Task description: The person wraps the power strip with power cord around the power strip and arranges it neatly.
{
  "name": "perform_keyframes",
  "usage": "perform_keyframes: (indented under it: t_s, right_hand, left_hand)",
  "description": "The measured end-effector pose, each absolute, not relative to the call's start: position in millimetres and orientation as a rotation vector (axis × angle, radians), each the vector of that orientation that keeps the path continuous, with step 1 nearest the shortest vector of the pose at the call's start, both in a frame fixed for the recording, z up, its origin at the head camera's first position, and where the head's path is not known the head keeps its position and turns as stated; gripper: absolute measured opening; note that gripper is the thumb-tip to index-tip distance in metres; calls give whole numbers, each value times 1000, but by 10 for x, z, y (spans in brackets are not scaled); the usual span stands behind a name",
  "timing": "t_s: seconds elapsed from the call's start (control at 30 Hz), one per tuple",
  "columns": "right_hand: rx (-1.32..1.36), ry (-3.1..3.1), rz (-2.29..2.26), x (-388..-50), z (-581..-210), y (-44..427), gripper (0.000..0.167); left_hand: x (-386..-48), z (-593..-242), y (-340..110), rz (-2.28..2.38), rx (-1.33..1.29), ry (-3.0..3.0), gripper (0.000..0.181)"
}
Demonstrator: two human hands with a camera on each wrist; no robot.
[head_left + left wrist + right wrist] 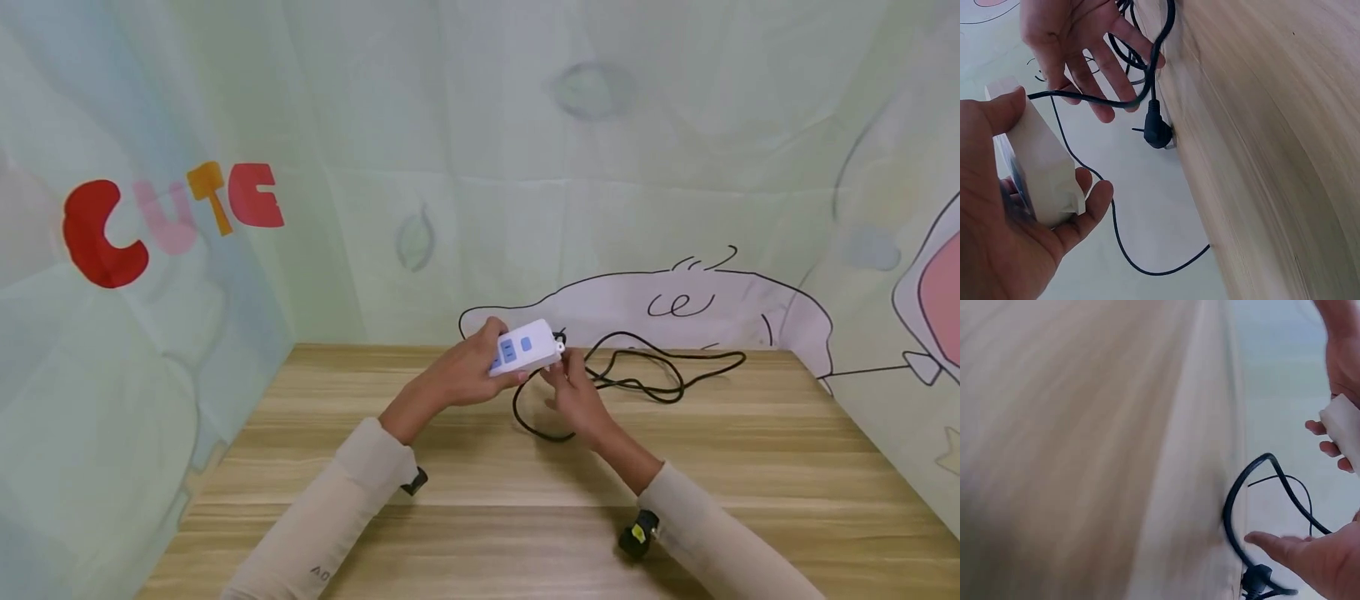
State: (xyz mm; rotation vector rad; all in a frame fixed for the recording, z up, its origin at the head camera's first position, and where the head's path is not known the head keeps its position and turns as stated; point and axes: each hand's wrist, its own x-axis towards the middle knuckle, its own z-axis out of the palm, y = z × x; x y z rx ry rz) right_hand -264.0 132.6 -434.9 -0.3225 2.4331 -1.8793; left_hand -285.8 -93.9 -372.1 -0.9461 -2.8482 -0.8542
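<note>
My left hand [471,367] grips a white power strip [538,348] with blue socket faces, raised above the table and tilted. In the left wrist view its thumb lies on one side and fingers curl round the other. My right hand [579,404] is just beside the strip's cord end. Its fingers look spread and fairly straight in the left wrist view, and the black cord [1100,100] runs across them. A black plug [1157,130] shows beyond that hand. The right wrist view has the thumb of my right hand [1310,555] extended near the cord [1230,515].
Loose loops of the cord [667,358] lie on the wooden table [525,533] to the right, near its back edge. A printed cloth backdrop [360,208] rises behind and at both sides. A dark wrist device [637,535] sits at the right cuff.
</note>
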Motion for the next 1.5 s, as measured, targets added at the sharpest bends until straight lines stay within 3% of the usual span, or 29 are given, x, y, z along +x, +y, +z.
perform_keyframes:
  t_s: [0.27,0.4,0.57,0.93,1.13,1.23,1.5]
  right_hand:
    - [-125,2070,-2128,-2647,-4262,1265,39]
    - [-83,1942,-2096,-2644,-4246,1234,45]
    - [-107,2038,-1898,-2626,-4226,1211,35]
    - [-362,2311,-1576,-2534,-4280,1237,33]
    - [-610,2705,-1187,-2915,-4799,1381,28]
    - [-766,2788,-1044,-2936,-4822,1432,26]
    - [-1031,3034,-621,-2531,-4328,1379,25]
  left_hand:
    - [-2897,-3733,-882,-835,-999,-2772,66]
    - [-2907,-3721,-863,-745,-973,-2747,66]
    - [-2915,-3747,-865,-670,-867,-2739,66]
    - [-2934,-3804,-891,-403,-773,-2743,64]
    - [-2930,-3793,-870,-201,-785,-2736,63]
    - [-2933,-3782,-860,-144,-774,-2743,62]
    - [-2915,-3803,-878,-75,-731,-2853,58]
